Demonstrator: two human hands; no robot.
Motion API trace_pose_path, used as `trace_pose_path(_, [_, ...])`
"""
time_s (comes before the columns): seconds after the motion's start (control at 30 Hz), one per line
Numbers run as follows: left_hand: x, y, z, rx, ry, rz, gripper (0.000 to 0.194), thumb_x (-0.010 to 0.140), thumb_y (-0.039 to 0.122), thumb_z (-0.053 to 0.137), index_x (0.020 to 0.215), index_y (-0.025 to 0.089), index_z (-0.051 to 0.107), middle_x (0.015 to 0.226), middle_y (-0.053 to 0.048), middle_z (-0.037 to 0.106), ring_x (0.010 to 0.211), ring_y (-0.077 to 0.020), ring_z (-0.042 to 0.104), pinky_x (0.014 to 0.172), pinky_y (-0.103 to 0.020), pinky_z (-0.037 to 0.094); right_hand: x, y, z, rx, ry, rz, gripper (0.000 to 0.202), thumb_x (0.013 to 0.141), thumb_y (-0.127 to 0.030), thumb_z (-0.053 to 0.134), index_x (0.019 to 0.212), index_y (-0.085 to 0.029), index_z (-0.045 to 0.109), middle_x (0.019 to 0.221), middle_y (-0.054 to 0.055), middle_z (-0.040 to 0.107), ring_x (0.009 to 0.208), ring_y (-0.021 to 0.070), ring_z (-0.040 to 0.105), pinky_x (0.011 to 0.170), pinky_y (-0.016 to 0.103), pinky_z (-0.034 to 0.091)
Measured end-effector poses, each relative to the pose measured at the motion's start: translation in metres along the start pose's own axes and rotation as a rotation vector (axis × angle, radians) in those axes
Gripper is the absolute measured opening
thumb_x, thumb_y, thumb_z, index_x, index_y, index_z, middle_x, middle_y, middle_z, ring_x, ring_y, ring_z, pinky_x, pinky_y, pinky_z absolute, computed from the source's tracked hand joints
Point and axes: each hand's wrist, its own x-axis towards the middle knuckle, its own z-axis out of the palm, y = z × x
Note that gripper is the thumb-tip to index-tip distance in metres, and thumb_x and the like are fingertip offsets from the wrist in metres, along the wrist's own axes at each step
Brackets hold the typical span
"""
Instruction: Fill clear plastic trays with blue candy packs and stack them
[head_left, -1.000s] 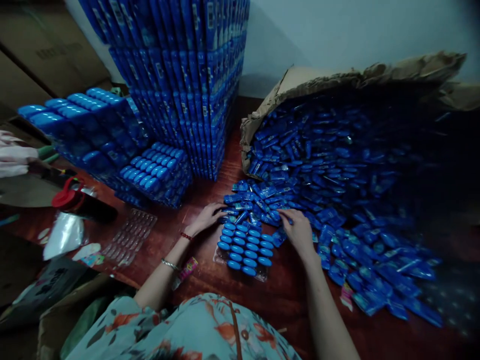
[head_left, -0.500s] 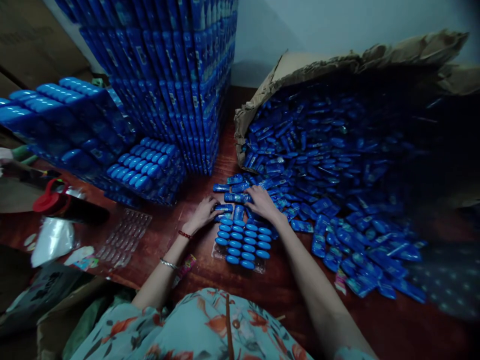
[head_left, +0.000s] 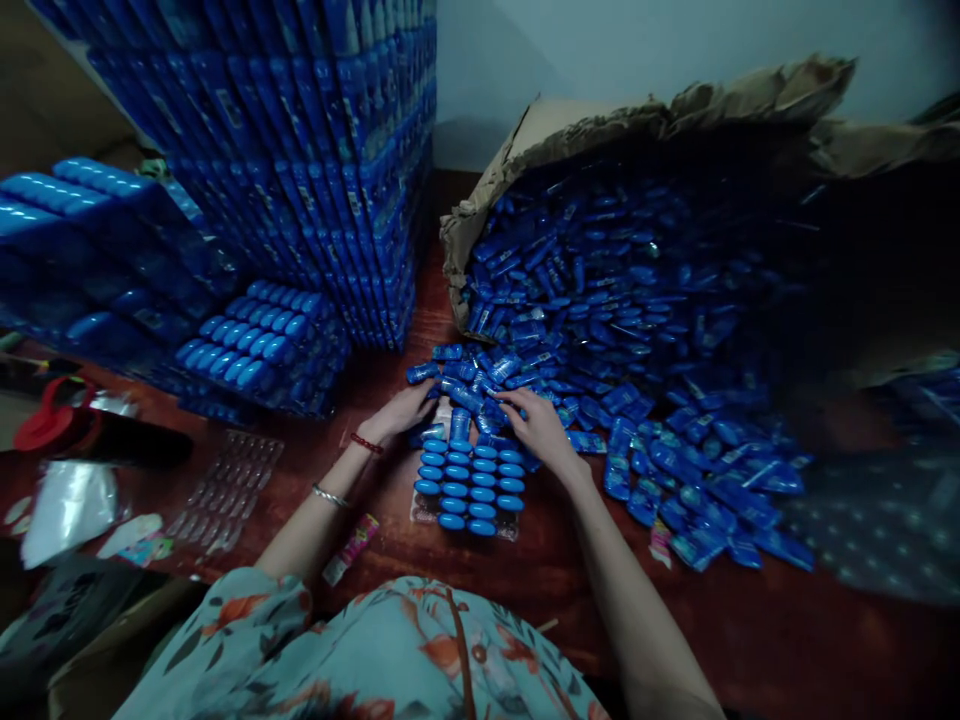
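Note:
Small blue wrapped bottles (head_left: 459, 425) lie loosely in front of me. My left hand (head_left: 409, 408) reaches to the pile's near left edge, its fingers curled on a small blue bottle, mostly covered by the fingertips. On the other side, my right hand (head_left: 536, 425) has its fingers bent together at a bottle among the loose ones; the grip is partly hidden. Between my forearms, rows of bright blue oval pieces (head_left: 469, 480) stand close together on a clear plastic tray (head_left: 424, 508), whose edge shows at the front and left.
Tall stacks of packed blue bottles (head_left: 300, 180) rise at the left. A torn cardboard box (head_left: 495, 190) spills bottles over the right side of the table (head_left: 390, 560). Another clear tray (head_left: 229, 490), a red-lidded dark flask (head_left: 127, 440) and a plastic bag (head_left: 71, 510) lie left.
The view has shifted slightly right. My left hand has moved forward from beside the oval pieces to the loose bottles. My right hand has drawn back to the right, off the bottle it was on.

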Motion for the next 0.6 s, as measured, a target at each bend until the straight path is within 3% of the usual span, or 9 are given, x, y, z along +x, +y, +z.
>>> trace_pose_path(0.07, [-0.01,-0.004,-0.008,-0.265,0.067,-0.045,0.043,0.087,0.031,0.045,0.128,0.016,0.043,0.119,-0.01,0.057,0.104,-0.0223,0.056,0.09,-0.034,0.045,0.018,-0.012,0.007,-0.096,-0.07,0.005,0.027,0.09,-0.024,0.042,0.109,-0.021,0.061,0.104,0.006,0.063,0.099,0.0188,0.058,0.084,0.029,0.043])
trace_pose_path(0.2, [-0.039,-0.003,-0.019,-0.675,0.136,-0.125,0.052,0.083,0.039,0.054,0.128,0.016,0.044,0.101,-0.006,0.06,0.085,-0.0165,0.058,0.074,-0.028,0.05,0.046,-0.031,0.029,-0.309,-0.228,0.002,0.035,0.087,-0.026,0.049,0.121,-0.02,0.051,0.115,0.01,0.058,0.1,0.0232,0.058,0.078,0.03,0.044])
trace_pose_path(0.37, [-0.066,0.005,-0.026,-0.704,0.219,-0.188,0.055,0.075,0.034,0.065,0.124,0.015,0.049,0.098,-0.005,0.06,0.088,-0.0158,0.056,0.079,-0.029,0.048,0.064,-0.04,0.044,-0.337,-0.275,-0.004,0.038,0.081,-0.025,0.053,0.118,-0.016,0.05,0.114,0.016,0.058,0.094,0.0258,0.06,0.076,0.032,0.045])
trace_pose_path(0.5, [-0.086,0.008,-0.03,-0.585,0.291,-0.24,0.046,0.075,0.035,0.064,0.115,0.014,0.055,0.098,-0.004,0.061,0.087,-0.0162,0.057,0.081,-0.028,0.046,0.053,-0.02,0.022,-0.154,-0.106,0.072,0.039,0.084,-0.022,0.042,0.123,-0.014,0.046,0.097,0.011,0.064,0.085,0.0223,0.061,0.076,0.033,0.045])
trace_pose_path(0.6, [-0.11,0.012,-0.03,-0.541,0.352,-0.311,0.039,0.075,0.038,0.063,0.106,0.015,0.058,0.093,-0.003,0.062,0.084,-0.0168,0.057,0.078,-0.027,0.047,0.01,0.006,-0.004,0.248,0.077,0.203,0.036,0.085,-0.035,0.044,0.119,-0.021,0.047,0.076,0.002,0.062,0.064,0.0176,0.061,0.064,0.031,0.047])
